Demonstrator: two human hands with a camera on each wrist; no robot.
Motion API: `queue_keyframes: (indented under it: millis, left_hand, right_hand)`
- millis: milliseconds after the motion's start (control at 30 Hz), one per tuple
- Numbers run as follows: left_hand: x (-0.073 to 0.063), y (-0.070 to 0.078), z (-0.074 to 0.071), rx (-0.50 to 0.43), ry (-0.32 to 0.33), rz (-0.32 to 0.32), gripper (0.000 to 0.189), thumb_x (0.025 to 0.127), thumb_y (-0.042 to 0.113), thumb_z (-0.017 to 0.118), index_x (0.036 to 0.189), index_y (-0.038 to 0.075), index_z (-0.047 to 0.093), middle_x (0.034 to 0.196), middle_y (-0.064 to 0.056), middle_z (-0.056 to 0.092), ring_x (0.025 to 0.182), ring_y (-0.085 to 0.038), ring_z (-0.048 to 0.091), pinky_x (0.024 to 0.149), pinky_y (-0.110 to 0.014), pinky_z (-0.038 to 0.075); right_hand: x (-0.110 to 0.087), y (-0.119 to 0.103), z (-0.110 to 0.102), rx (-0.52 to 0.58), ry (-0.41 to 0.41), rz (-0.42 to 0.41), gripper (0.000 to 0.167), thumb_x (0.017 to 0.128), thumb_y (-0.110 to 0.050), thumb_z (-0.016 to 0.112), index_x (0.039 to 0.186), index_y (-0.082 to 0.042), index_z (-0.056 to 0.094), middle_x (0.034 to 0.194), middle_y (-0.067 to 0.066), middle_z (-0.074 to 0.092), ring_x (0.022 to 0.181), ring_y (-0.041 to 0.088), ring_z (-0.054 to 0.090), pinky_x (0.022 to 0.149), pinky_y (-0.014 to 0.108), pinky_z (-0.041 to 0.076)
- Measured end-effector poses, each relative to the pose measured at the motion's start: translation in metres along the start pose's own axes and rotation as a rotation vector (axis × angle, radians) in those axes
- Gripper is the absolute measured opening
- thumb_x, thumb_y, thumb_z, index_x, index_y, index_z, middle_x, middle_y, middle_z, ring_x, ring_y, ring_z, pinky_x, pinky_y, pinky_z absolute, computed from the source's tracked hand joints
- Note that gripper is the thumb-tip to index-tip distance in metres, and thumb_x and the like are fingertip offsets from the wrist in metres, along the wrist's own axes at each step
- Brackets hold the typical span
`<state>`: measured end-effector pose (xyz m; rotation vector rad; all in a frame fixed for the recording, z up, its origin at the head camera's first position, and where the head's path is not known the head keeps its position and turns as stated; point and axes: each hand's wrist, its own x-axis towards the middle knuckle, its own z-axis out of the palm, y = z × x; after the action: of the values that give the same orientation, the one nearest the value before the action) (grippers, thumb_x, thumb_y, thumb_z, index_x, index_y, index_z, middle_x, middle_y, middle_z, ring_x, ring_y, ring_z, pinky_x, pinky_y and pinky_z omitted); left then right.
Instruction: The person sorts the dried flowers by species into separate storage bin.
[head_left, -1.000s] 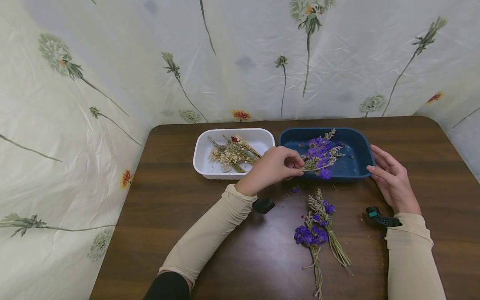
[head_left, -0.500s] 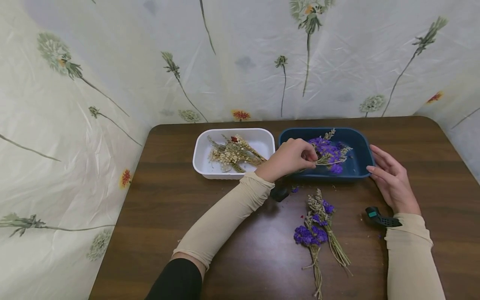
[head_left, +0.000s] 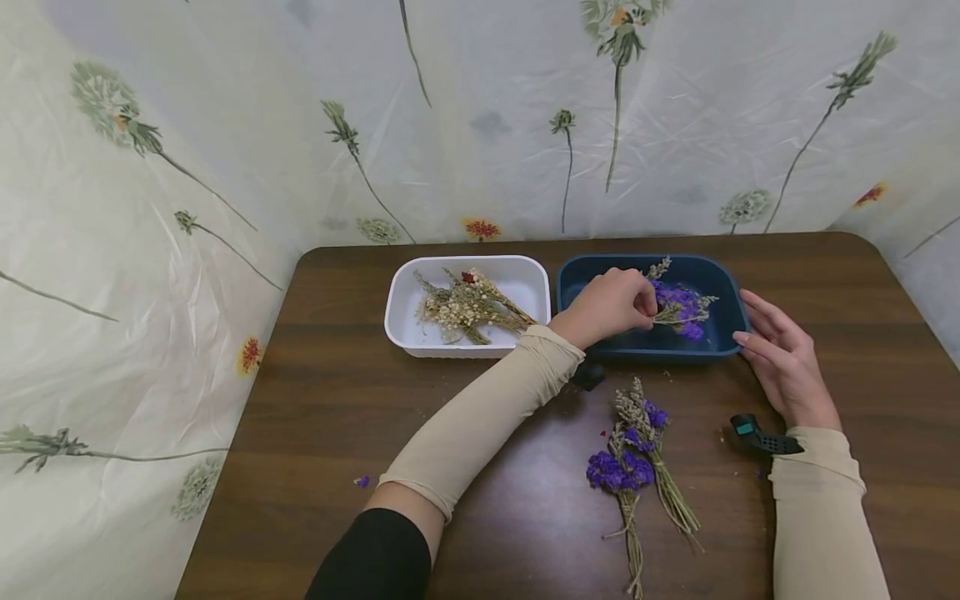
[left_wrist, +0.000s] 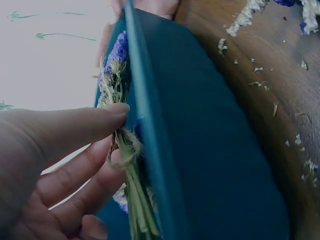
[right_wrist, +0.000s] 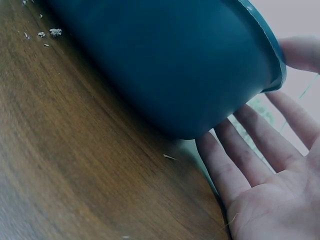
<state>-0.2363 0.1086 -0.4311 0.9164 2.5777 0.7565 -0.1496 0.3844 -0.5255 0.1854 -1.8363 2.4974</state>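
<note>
In the head view my left hand (head_left: 611,307) reaches into the blue tray (head_left: 723,321), pinching a tied bunch of dried purple flowers (head_left: 684,310) between thumb and fingers. The left wrist view shows the bunch's twine (left_wrist: 127,150) just below my thumb, its stems pointing down along the tray wall. My right hand (head_left: 791,362) is at the tray's right end; in the right wrist view its fairly straight fingers (right_wrist: 245,155) touch the outer wall and the thumb meets the rim. Other purple blooms in the tray are partly hidden by my left hand.
A white tray (head_left: 401,321) holding dried cream flowers stands left of the blue one. Two tied bunches with purple blooms, one left (head_left: 621,471) and one right (head_left: 663,467), lie on the brown table (head_left: 525,517). A floral sheet (head_left: 487,167) hangs behind.
My left hand has moved right and further into the blue tray, carrying the bunch with it. My right hand stays at the tray's end.
</note>
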Motion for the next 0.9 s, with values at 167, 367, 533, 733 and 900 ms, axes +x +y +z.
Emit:
queue_keyframes:
  millis: [167,367,533,733,900]
  left_hand:
    - [0.006,0.006,0.010,0.049,-0.005,-0.029,0.004,0.095,0.022,0.077,0.099,0.021,0.075,0.100,0.010,0.070,0.084,-0.004,0.063,0.077,-0.019,0.051]
    - [0.011,0.012,0.015,0.099,-0.023,-0.066,0.007,0.094,0.021,0.077,0.088,0.022,0.074,0.091,0.011,0.068,0.077,-0.007,0.059,0.070,-0.022,0.048]
    - [0.019,0.016,0.016,0.123,-0.040,-0.123,0.016,0.093,0.019,0.078,0.079,0.021,0.071,0.082,0.010,0.068,0.071,-0.008,0.058,0.065,-0.022,0.049]
    - [0.029,0.022,0.014,0.198,-0.076,-0.226,0.020,0.096,0.021,0.073,0.076,0.022,0.072,0.082,0.009,0.069,0.072,-0.010,0.060,0.062,-0.025,0.051]
    - [0.033,0.028,0.013,0.235,-0.083,-0.291,0.021,0.101,0.023,0.066,0.081,0.024,0.070,0.090,0.007,0.069,0.074,-0.012,0.061,0.062,-0.027,0.050]
  right_hand:
    - [-0.001,0.000,-0.001,0.027,-0.015,-0.010,0.059,0.102,0.011,0.046,0.160,0.000,0.034,0.160,0.007,0.046,0.135,0.011,0.058,0.100,0.022,0.053]
    - [-0.001,0.000,0.000,0.031,-0.016,-0.011,0.059,0.102,0.010,0.046,0.159,0.000,0.034,0.159,0.007,0.048,0.134,0.011,0.059,0.099,0.022,0.054]
    - [-0.001,0.000,0.000,0.025,-0.012,-0.009,0.059,0.102,0.010,0.046,0.159,0.000,0.035,0.159,0.007,0.047,0.134,0.011,0.059,0.099,0.022,0.054]
    - [0.000,0.000,0.000,0.037,-0.019,-0.022,0.059,0.102,0.011,0.046,0.159,0.002,0.034,0.159,0.009,0.047,0.134,0.013,0.059,0.099,0.023,0.055]
    - [0.000,0.001,0.000,0.059,-0.030,-0.031,0.059,0.102,0.012,0.045,0.159,0.003,0.033,0.159,0.010,0.047,0.134,0.014,0.060,0.099,0.023,0.055]
